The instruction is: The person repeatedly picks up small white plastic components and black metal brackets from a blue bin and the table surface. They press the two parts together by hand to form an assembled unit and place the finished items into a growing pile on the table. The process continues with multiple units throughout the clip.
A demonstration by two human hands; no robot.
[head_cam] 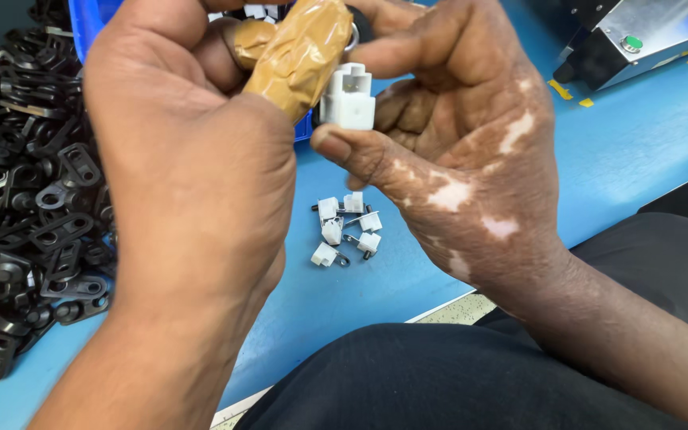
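Observation:
My left hand [193, 159] is raised in front of me, its thumb wrapped in tan tape [300, 52], and it presses against a small white plastic clip [348, 97]. My right hand [463, 135] pinches that same clip from the right side with thumb and fingers. Both hands hover above a blue table [639, 135]. Below the hands, several more white clips with metal pins [348, 227] lie in a small cluster on the table.
A large heap of black metal brackets [25, 215] covers the table's left side. A blue bin [89, 24] stands at the back left. A metal machine with a green button [635, 36] sits at the back right. My dark-trousered legs [471, 366] are at the table's front edge.

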